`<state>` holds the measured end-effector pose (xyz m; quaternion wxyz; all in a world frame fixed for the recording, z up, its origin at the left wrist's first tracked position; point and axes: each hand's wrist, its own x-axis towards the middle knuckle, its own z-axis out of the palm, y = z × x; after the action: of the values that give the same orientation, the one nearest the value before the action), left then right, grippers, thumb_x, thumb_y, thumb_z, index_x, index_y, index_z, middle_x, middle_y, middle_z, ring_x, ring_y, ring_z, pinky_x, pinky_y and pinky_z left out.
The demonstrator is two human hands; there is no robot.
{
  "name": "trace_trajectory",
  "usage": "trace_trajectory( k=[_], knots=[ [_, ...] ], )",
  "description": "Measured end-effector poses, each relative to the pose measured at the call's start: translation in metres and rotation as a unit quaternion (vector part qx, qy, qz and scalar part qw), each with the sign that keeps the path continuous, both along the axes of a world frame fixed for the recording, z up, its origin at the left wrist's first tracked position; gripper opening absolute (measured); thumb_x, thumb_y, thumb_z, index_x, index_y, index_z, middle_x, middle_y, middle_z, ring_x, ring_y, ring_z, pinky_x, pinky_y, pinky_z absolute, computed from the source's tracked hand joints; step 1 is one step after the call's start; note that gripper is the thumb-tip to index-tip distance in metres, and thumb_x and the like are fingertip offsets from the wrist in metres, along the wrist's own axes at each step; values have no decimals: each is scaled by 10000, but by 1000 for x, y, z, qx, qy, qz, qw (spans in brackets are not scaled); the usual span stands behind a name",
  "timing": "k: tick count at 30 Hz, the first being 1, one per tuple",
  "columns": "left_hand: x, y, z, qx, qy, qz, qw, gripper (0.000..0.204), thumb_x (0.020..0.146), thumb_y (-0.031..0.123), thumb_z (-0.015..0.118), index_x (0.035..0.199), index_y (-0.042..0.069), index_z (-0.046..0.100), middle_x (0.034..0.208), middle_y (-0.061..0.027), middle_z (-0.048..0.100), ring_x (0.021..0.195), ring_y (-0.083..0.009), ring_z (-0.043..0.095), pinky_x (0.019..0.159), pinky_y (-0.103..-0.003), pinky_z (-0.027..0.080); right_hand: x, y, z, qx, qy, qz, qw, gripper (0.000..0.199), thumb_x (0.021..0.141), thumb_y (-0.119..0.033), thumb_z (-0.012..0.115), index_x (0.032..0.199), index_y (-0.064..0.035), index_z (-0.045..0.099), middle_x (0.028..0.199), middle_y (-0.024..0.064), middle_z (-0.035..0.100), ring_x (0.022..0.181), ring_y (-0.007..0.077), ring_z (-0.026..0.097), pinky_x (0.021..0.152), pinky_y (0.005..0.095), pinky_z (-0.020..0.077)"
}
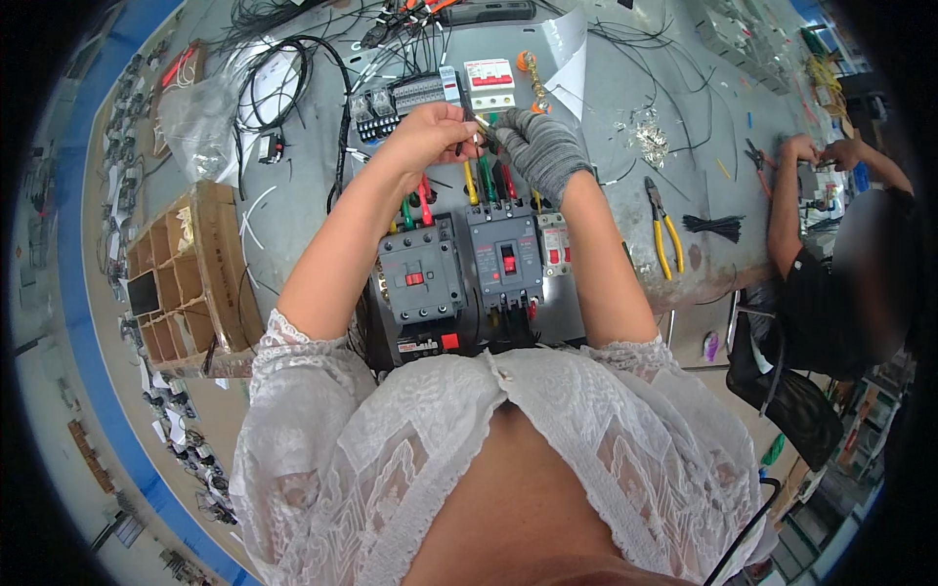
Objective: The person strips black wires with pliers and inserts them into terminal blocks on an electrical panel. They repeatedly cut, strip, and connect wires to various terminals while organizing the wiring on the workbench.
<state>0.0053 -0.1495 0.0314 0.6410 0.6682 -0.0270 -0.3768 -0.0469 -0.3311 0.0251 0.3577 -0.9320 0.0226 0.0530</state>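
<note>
The left grip (433,140) and gloved right grip (540,151) pinch a small piece (483,125), kind unclear. Below them sit two large grey switches (505,244); rightward lies one pliers (657,207).

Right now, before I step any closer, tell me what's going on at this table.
The bare left hand and the gray-gloved right hand meet at the fingertips around something dark, too small to make out. Just nearer the body sit a gray breaker with a red toggle and a second gray block, with colored wires at their far ends. Yellow-handled pliers lie untouched to the right. Farther right, another person in black holds their hands close together.
</note>
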Motion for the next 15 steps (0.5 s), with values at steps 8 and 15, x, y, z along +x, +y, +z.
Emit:
trace_trajectory(
  k=[8,15],
  knots=[
    [-3,0,6,-20,28,19,999,124,893,143,549,986,65,572,846,-2,624,724,-90,613,673,-215,479,-4,4,17,4,21,-17,1000,266,883,-223,547,1065,-40,612,929,169,652,839,304,628,755,377,491],
    [-3,-1,6,-15,36,38,999,183,906,131,528,1074,69,568,850,15,627,690,-54,561,681,-198,454,-5,1,7,-32,-22,-28,999,257,885,-284,499,993,-79,611,853,183,639,799,361,608,732,445,479]
  ],
)
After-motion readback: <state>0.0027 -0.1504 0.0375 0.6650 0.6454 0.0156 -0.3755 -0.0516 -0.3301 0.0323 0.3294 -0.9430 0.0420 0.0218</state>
